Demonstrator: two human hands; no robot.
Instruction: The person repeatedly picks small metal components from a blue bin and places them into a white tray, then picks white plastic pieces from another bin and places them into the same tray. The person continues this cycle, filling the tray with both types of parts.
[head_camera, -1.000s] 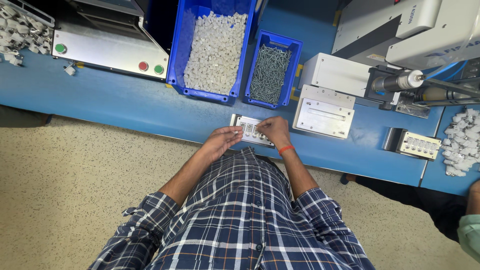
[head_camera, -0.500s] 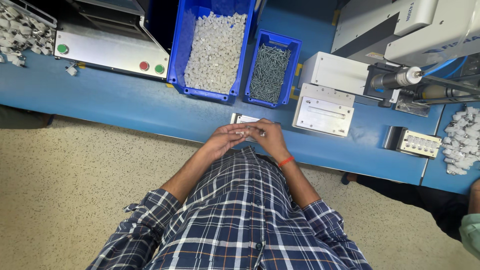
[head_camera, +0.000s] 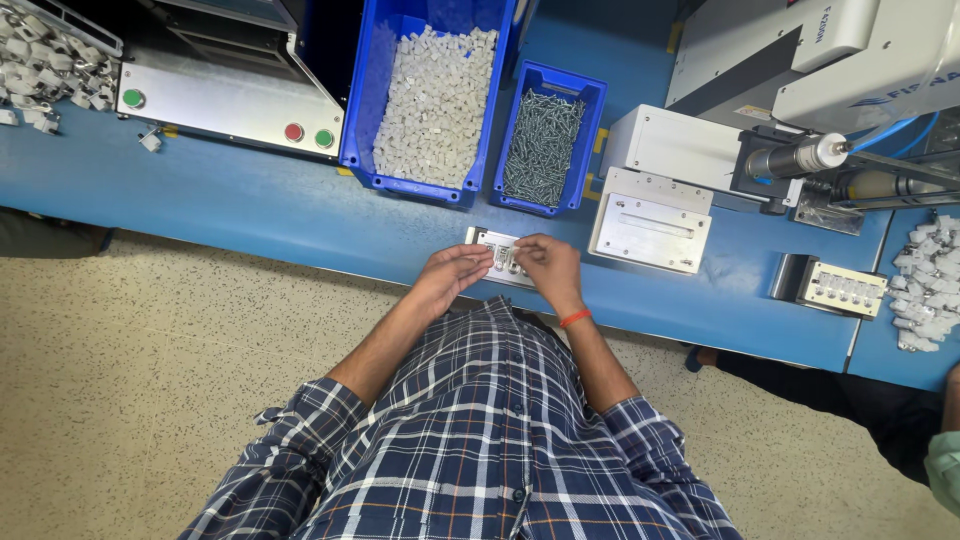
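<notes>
The fingertips of both hands meet over a small metal fixture plate (head_camera: 497, 256) that lies at the near edge of the blue workbench (head_camera: 260, 205), a little left of the centre of the frame. The left hand (head_camera: 450, 278) has its fingers bent and pressed together at the left side of the plate; whether it pinches a small piece there, I cannot tell, because the piece would be too small to see. The right hand (head_camera: 548, 268) covers the right part of the plate with curled fingers that touch it from above; a real grip I cannot confirm. On its wrist sits an orange band (head_camera: 574, 318).

The plate looks stiff and flat, probably rather heavy for its size, with small white parts seated in a row on it. I judge that these parts are light, hard plastic and easy to lose from the fingers, so one should take them by the sides with the tips only, while the plate is better held at its bare short ends.

Further out, in the upper middle of the frame, stands a big blue bin (head_camera: 432, 95) full of white plastic pieces, and just beside it to the right a smaller blue bin (head_camera: 545, 145) with grey screws. Right of the hands lies a white metal block (head_camera: 650, 222).
</notes>
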